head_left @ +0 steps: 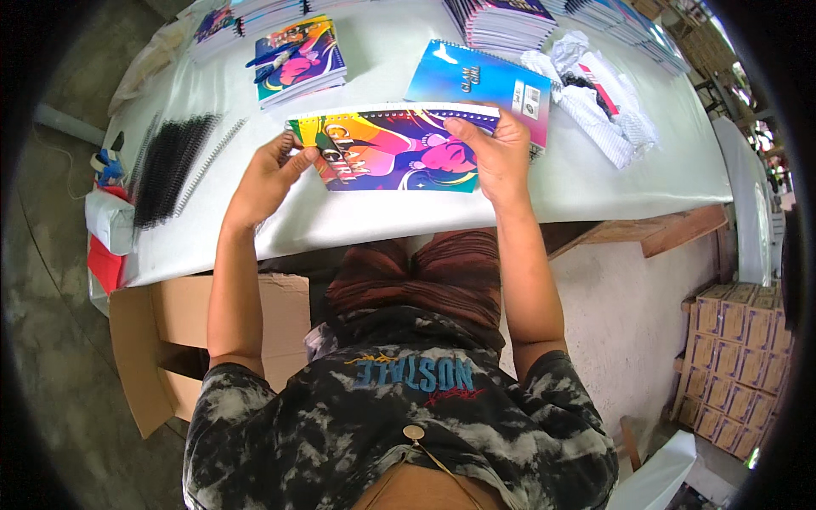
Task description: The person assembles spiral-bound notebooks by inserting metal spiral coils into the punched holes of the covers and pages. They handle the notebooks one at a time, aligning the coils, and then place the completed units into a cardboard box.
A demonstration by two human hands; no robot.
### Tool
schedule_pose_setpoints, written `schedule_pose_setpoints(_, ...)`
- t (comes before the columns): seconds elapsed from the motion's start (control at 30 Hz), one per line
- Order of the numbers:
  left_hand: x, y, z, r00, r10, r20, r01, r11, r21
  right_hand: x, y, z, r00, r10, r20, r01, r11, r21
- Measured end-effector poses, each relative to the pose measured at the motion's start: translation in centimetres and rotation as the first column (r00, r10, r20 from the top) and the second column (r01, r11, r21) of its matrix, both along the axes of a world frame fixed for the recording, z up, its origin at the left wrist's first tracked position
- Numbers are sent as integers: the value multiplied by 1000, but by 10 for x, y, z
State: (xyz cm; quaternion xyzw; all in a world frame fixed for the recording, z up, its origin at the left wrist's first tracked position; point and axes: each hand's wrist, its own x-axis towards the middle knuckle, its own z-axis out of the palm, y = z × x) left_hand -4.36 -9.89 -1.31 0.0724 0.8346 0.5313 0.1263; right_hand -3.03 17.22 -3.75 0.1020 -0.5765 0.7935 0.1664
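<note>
With both hands I hold up a notebook (395, 157) with a colourful illustrated cover, just above the near part of the table. A row of punched holes runs along its far edge. My left hand (265, 183) pinches the left end, thumb on the cover. At the far right corner my right hand (500, 157) grips it, thumb pressed on top and fingers behind. Whether a coil runs through all the holes is too small to tell. Just beyond lies a blue and pink spiral notebook (484, 72), partly covered by the held one.
Black spiral coils (174, 166) lie on the white table (340, 225) at left. A small notebook stack (314, 64) has a blue tool on it. Taller stacks (501, 25) stand at the back, crumpled wrapping (616, 127) at right. An open carton (149, 348) sits below left.
</note>
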Motion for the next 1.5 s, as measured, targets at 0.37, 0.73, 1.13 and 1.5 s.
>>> schedule_pose_setpoints(0.37,4,10,-49,977,-121,-174,123,992,0,17,11,-9,986,164,20,-164,949,269)
schedule_pose_setpoints(0.73,-4,-6,3,933,44,-358,-30,999,45,16,16,-16,997,77,-23,-65,938,339)
schedule_pose_setpoints(1.13,-21,-2,16,995,-67,77,47,969,243,26,12,-11,986,138,-98,-87,911,403)
schedule_pose_setpoints(1.5,-35,-12,41,918,-209,-338,221,975,-4,30,15,-10,978,195,-79,-158,929,336)
